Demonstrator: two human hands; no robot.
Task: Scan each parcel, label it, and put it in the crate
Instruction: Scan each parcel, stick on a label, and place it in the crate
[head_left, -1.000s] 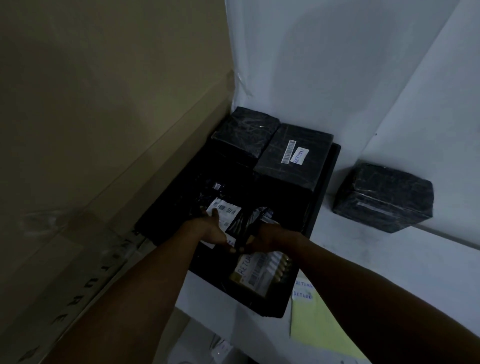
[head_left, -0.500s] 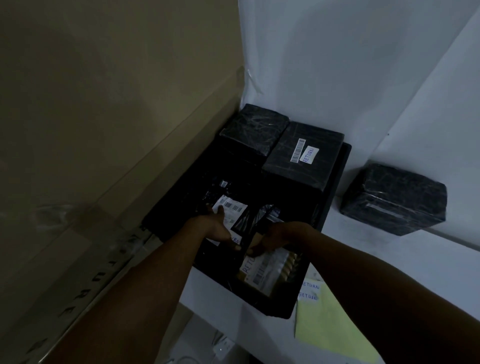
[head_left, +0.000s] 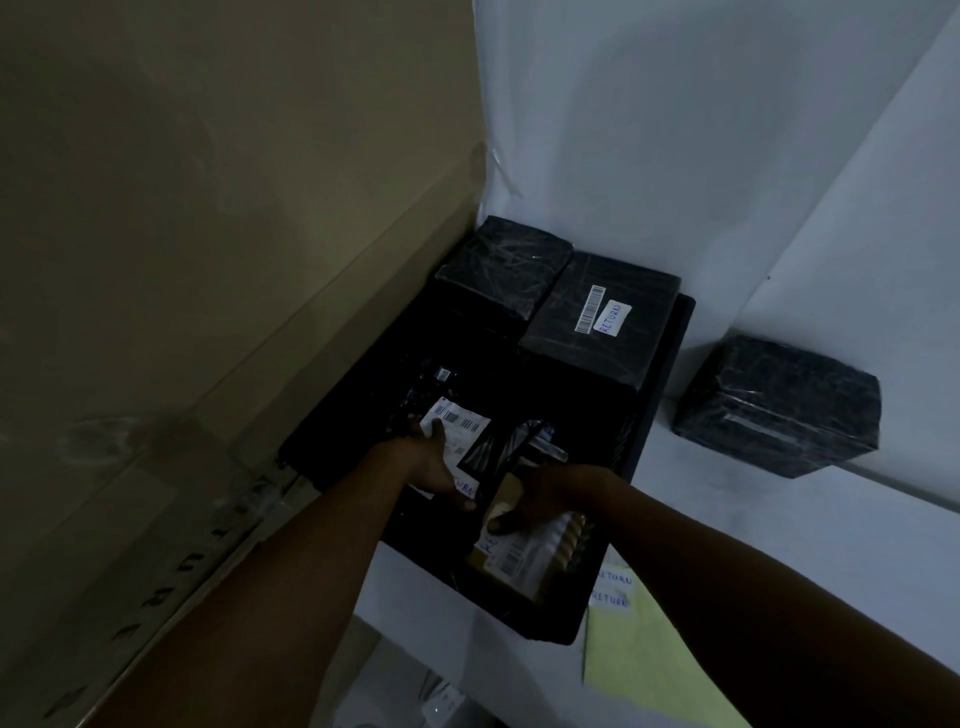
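Both hands were in the black crate (head_left: 670, 364): the left hand (head_left: 431, 467) lay flat, fingers apart, on a labelled black parcel (head_left: 457, 426); the right hand (head_left: 540, 499) clasped a brown parcel (head_left: 524, 556), long axis running twelve to six. Two wrapped boxes (head_left: 597, 317) stood at twelve, a third (head_left: 779, 405) outside at two.

Your stock by material and finish:
- Crate (head_left: 670, 364): black, matt, looks like hard plastic.
- Two upright parcels (head_left: 602, 312) in it: dark wrap under glossy, crinkled film; one bears a smooth white paper label (head_left: 613, 318).
- Parcel on the table (head_left: 776, 405): same shiny, wrinkled dark film.
- Parcel under your right hand (head_left: 550, 501): brown card (head_left: 506, 493), with a clear glossy sleeve.
- Table (head_left: 779, 530): white, smooth, matt.
- Panel at your left (head_left: 208, 260): matt brown cardboard, with glossy tape.
- Sheet (head_left: 639, 660): pale yellow paper.
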